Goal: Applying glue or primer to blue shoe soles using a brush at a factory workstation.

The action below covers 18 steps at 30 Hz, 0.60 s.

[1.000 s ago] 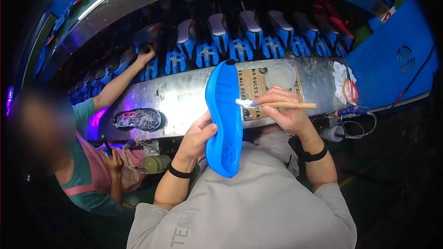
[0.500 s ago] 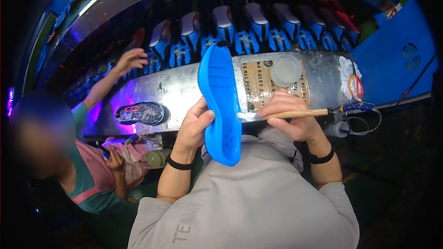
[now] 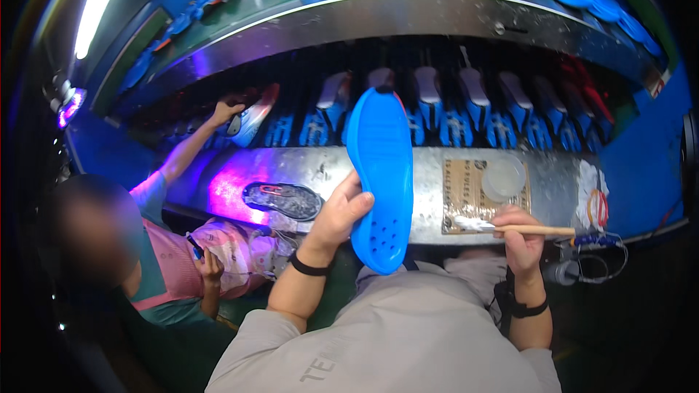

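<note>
My left hand [image 3: 341, 211] grips the left edge of a blue shoe sole [image 3: 382, 175], thumb on top. The sole is held up lengthwise, its inner face toward me and a cluster of small holes near its lower end. In my right hand [image 3: 518, 239] is a brush [image 3: 545, 231] with a wooden handle and whitish bristles, which point left, apart from the sole. Behind the brush, a translucent round tub [image 3: 504, 178] of pale liquid stands on a piece of printed cardboard [image 3: 454, 196].
Across the metal bench [image 3: 429, 207], several shoes [image 3: 475, 87] stand in a row under a shelf [image 3: 437, 18] bearing blue soles. A dark shoe [image 3: 284, 201] lies at left. A co-worker's hand [image 3: 227, 112] touches a shoe in the row. Wires [image 3: 608, 255] hang at right.
The brush has come away from the sole, to the right. The sole now faces me more squarely. The co-worker's hand has reached a shoe. The whole view has shifted, showing the shelf above.
</note>
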Tool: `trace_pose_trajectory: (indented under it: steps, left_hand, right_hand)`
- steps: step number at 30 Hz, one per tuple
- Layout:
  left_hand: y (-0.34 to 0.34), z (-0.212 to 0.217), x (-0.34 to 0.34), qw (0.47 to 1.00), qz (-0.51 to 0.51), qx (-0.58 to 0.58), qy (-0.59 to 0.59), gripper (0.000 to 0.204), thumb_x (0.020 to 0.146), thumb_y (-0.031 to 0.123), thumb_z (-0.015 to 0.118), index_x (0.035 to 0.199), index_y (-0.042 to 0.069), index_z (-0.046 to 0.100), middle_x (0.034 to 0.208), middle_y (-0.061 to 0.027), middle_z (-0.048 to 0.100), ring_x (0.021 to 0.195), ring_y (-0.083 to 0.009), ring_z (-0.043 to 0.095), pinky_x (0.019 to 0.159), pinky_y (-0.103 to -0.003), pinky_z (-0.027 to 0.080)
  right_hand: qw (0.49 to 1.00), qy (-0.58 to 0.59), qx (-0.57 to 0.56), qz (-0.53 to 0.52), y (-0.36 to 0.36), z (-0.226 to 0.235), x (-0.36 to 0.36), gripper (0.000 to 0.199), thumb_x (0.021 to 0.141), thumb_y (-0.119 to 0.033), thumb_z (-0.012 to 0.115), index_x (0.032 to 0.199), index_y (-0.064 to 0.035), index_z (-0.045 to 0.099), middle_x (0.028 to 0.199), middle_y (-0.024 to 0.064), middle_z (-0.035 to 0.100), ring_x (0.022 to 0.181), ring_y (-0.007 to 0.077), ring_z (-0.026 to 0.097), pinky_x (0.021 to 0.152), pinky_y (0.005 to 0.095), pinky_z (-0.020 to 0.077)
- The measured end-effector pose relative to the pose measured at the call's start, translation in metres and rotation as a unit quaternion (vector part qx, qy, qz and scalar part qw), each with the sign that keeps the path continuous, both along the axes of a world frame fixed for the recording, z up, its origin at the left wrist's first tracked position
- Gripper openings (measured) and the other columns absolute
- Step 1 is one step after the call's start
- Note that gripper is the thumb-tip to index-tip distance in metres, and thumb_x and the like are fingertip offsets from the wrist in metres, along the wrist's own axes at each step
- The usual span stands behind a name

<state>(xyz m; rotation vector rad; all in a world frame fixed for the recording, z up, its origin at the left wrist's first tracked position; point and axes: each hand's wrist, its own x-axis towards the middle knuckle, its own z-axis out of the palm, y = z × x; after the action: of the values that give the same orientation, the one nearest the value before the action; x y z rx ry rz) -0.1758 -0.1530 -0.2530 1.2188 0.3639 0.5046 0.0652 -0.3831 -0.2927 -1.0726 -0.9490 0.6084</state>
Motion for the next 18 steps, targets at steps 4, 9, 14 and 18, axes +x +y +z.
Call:
trace_pose_trajectory:
  steps: [4, 9, 14, 18]
  left_hand:
    - [0.051, 0.093, 0.009, 0.972, 0.123, 0.198, -0.026, 0.069, 0.092, 0.049, 0.056, 0.133, -0.006, 0.049, 0.116, -0.0203, 0.065, 0.100, -0.0249, 0.067, 0.089, -0.035, 0.053]
    - [0.188, 0.221, 0.026, 0.981, 0.034, 0.130, -0.140, 0.054, 0.104, 0.034, 0.040, 0.133, -0.010, 0.049, 0.121, -0.0269, 0.063, 0.107, -0.0340, 0.066, 0.095, -0.041, 0.053]
    - [0.324, 0.220, 0.008, 0.846, 0.462, 0.217, 0.155, 0.053, 0.092, 0.032, 0.063, 0.125, -0.008, 0.053, 0.126, -0.0273, 0.057, 0.109, -0.0358, 0.063, 0.086, -0.046, 0.055]
    - [0.336, 0.214, 0.007, 0.848, 0.414, 0.237, 0.232, 0.053, 0.092, 0.027, 0.061, 0.135, -0.002, 0.052, 0.121, -0.0217, 0.060, 0.102, -0.0299, 0.066, 0.078, -0.039, 0.055]
  right_hand:
    - [1.000, 0.020, -0.018, -0.008, -0.004, -0.006, -0.006, 0.022, 0.088, -0.013, 0.061, 0.100, 0.0038, 0.069, 0.086, 0.0090, 0.062, 0.079, 0.0150, 0.056, 0.074, 0.0275, 0.0445]
    - [0.999, 0.019, -0.035, -0.002, -0.004, -0.012, -0.004, 0.026, 0.091, -0.019, 0.063, 0.102, 0.0040, 0.068, 0.085, 0.0081, 0.060, 0.080, 0.0144, 0.056, 0.076, 0.0262, 0.0438]
    - [0.998, 0.039, -0.039, -0.021, -0.005, -0.017, -0.002, 0.024, 0.090, -0.017, 0.062, 0.101, 0.0039, 0.067, 0.085, 0.0074, 0.059, 0.079, 0.0137, 0.056, 0.074, 0.0259, 0.0437]
    - [0.995, 0.046, -0.049, -0.068, -0.013, -0.034, 0.011, 0.021, 0.090, -0.012, 0.058, 0.102, 0.0034, 0.066, 0.090, 0.0076, 0.059, 0.079, 0.0123, 0.055, 0.073, 0.0249, 0.0435]
